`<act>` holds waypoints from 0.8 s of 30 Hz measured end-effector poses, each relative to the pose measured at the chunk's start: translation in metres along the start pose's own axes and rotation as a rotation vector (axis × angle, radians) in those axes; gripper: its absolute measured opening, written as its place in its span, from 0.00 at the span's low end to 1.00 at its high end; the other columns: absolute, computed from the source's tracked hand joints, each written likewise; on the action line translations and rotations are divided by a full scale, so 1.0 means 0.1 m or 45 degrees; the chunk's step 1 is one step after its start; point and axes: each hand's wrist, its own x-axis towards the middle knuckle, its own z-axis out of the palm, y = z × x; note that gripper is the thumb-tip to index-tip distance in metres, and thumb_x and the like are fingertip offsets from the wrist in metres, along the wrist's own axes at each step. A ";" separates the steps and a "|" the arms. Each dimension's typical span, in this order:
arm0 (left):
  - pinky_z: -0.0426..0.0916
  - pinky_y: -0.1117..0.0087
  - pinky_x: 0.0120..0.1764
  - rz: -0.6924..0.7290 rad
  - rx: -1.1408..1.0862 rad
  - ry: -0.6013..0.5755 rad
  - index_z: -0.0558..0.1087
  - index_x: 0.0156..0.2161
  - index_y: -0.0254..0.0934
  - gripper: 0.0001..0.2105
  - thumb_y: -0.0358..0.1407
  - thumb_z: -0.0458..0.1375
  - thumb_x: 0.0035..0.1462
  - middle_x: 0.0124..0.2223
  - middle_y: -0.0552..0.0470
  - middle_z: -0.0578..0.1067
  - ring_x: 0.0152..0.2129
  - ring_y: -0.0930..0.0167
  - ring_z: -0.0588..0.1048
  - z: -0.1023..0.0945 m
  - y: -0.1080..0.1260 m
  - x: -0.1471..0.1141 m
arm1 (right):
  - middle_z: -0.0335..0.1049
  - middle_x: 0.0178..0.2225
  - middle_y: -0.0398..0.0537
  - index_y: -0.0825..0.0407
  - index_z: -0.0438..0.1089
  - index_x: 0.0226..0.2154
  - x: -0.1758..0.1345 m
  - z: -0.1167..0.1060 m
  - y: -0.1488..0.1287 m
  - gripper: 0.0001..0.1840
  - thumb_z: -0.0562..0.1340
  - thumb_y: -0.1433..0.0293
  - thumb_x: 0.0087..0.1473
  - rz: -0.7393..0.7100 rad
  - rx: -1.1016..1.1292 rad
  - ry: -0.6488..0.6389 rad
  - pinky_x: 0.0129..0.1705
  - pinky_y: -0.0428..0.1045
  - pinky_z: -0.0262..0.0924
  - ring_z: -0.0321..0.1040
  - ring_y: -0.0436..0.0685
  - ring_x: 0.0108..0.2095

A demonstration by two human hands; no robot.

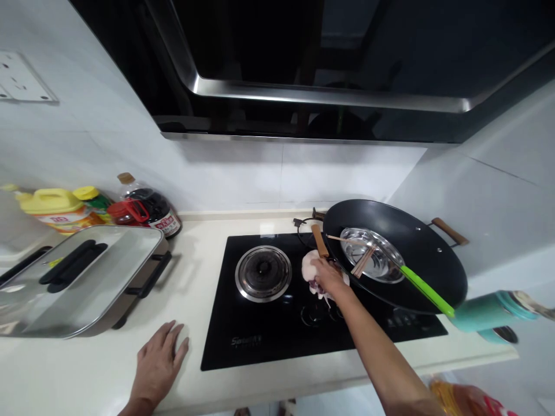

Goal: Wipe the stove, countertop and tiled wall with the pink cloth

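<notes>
Head view: a crumpled pale cloth (pixel 309 269) is gripped by the right hand (pixel 328 276) on the black cooktop (pixel 260 323), between the round left burner (pixel 263 273) and the wok (pixel 427 254); how firmly it is pinched cannot be told, as the fingertips are partly hidden. The left hand (pixel 159 361) is laid palm down on the counter (pixel 191 277), its fingers loosely spread and nothing held. The work is judged to be wiping. For that, the cloth is best folded into a flat pad, its trailing ends tucked in, and pressed evenly. Strokes should be kept short near the wok, since its wooden handle (pixel 319 240) is close beside the knuckles and could be knocked, and the green-handled utensil (pixel 427 289) jarred. Whether the burner is hot cannot be seen, so coolness should be confirmed before it is touched.
</notes>
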 end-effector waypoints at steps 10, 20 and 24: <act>0.63 0.52 0.59 -0.014 0.003 -0.024 0.73 0.58 0.38 0.28 0.51 0.42 0.66 0.63 0.40 0.73 0.62 0.57 0.68 -0.01 0.01 0.00 | 0.64 0.64 0.51 0.45 0.64 0.64 -0.67 0.14 0.16 0.33 0.61 0.74 0.56 -0.127 0.039 -0.147 0.64 0.53 0.50 0.63 0.59 0.62; 0.63 0.53 0.58 -0.008 -0.009 -0.003 0.74 0.57 0.40 0.26 0.50 0.45 0.66 0.62 0.41 0.74 0.62 0.57 0.68 0.02 -0.01 -0.01 | 0.58 0.68 0.50 0.43 0.62 0.64 -0.54 0.25 0.23 0.48 0.74 0.75 0.40 -0.079 -0.117 -0.155 0.66 0.65 0.44 0.55 0.73 0.64; 0.63 0.53 0.59 -0.002 -0.011 0.021 0.74 0.57 0.40 0.26 0.50 0.45 0.66 0.62 0.41 0.74 0.61 0.57 0.68 0.02 -0.01 -0.02 | 0.59 0.66 0.48 0.40 0.62 0.63 -0.40 0.34 0.22 0.50 0.75 0.73 0.39 -0.046 -0.134 -0.099 0.66 0.62 0.46 0.57 0.70 0.63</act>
